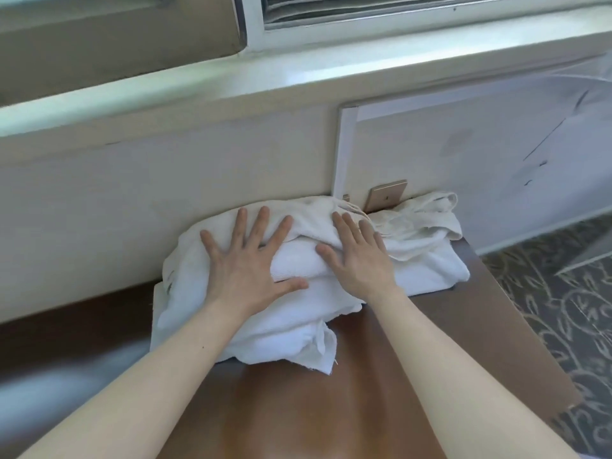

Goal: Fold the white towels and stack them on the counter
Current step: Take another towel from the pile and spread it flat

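Observation:
A pile of white towels (291, 313) lies on the brown wooden counter (381, 376), pushed up against the cream wall. My left hand (246, 260) lies flat on the left part of the pile, fingers spread and straight. My right hand (359, 256) presses flat on the middle of the pile, fingers straight and pointing toward the wall. A more crumpled, off-white towel (420, 223) sits at the pile's right end, apart from both hands. A loose corner of a towel (323, 351) hangs toward me at the front.
A small tan block (385, 197) leans against the wall behind the towels. A white board (463, 144) stands against the wall at the right. The counter's right edge drops to a patterned carpet (563, 309). A window sill (231, 84) runs above.

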Demonstrator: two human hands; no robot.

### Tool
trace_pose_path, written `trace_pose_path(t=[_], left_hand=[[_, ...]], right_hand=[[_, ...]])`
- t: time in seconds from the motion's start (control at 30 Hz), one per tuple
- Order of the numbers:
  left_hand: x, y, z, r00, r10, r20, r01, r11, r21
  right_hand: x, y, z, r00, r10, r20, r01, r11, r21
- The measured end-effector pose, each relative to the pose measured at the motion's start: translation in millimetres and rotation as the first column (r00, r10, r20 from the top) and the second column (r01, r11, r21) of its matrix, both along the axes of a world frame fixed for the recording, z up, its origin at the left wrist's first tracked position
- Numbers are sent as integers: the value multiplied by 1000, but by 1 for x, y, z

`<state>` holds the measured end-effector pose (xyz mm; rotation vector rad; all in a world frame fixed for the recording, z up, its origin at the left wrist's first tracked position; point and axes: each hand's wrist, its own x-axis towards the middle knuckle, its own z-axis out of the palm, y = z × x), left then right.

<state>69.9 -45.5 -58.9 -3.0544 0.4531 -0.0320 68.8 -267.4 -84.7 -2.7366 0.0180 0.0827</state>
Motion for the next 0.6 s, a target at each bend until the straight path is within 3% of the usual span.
trace_pose_path(t=[0.13, 0.4, 0.6], left_hand=[[-2, 0, -3, 999, -34, 30, 33, 999, 40], [-15, -4, 14, 999, -26, -20, 25, 1000, -10], [-27, 1, 42, 999, -54, 0, 54, 993, -107]], right_hand=[[-2, 12, -10, 993, -79, 84, 67, 988, 141], [-7, 16, 7, 953, -149, 263, 130, 988, 88], [-13, 16, 36, 929, -134, 345, 76, 981, 176]])
